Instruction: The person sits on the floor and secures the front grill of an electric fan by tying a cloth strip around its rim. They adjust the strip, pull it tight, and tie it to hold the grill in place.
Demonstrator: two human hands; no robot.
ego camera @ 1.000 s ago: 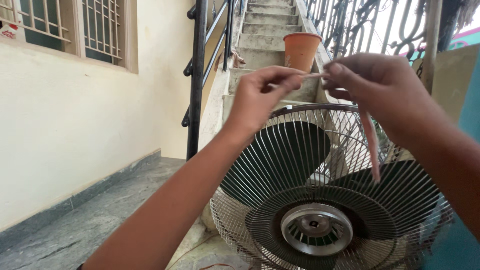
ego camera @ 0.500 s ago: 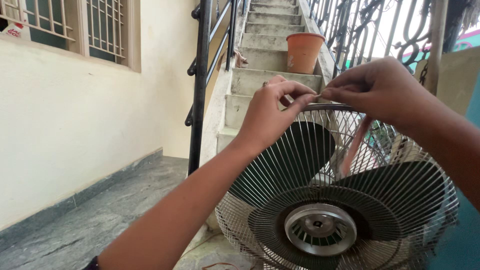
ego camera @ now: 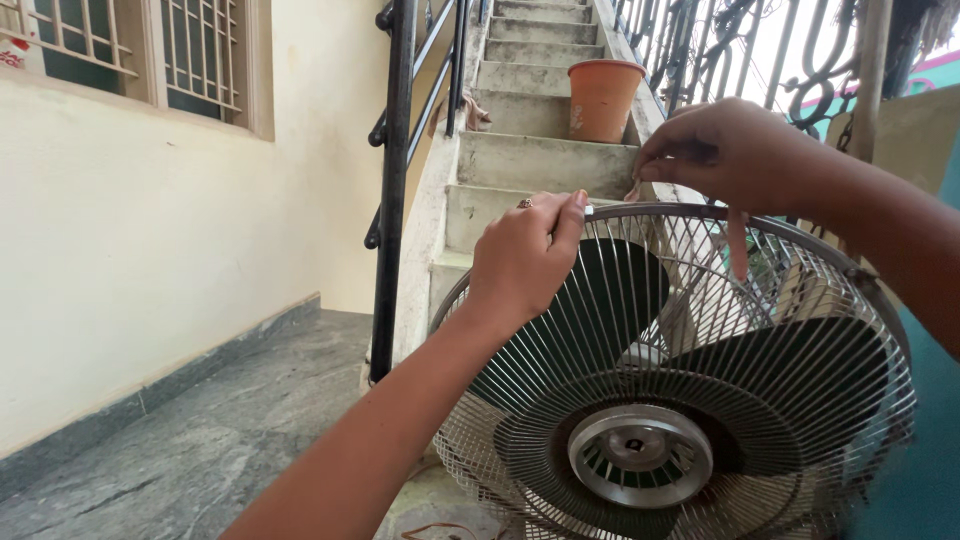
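Fan (ego camera: 680, 400) sits closest, bottom edge cut off. Left hand (ego camera: 525, 260) curls over its top rim, fingers closed on the wire. Right hand (ego camera: 730, 150) pinches a thin strip (ego camera: 737, 245), hard to make out. Flower pot (ego camera: 603, 98) on the stairs (ego camera: 530, 160) behind

Concrete staircase (ego camera: 530, 150) climbing toward twelve o'clock, steps worn and grey. Terracotta flowerpot (ego camera: 604, 98) standing upright on a step near one o'clock, close to the right edge of the stairs. Black metal handrail post (ego camera: 392, 190) rising at eleven o'clock beside the steps. Ornate iron railing (ego camera: 770, 50) at two o'clock. Cream plastered wall (ego camera: 180, 240) filling nine o'clock, with a barred window (ego camera: 150, 50) at ten o'clock. Grey stone floor (ego camera: 220, 440) spreading across seven o'clock, dark skirting along the wall base.
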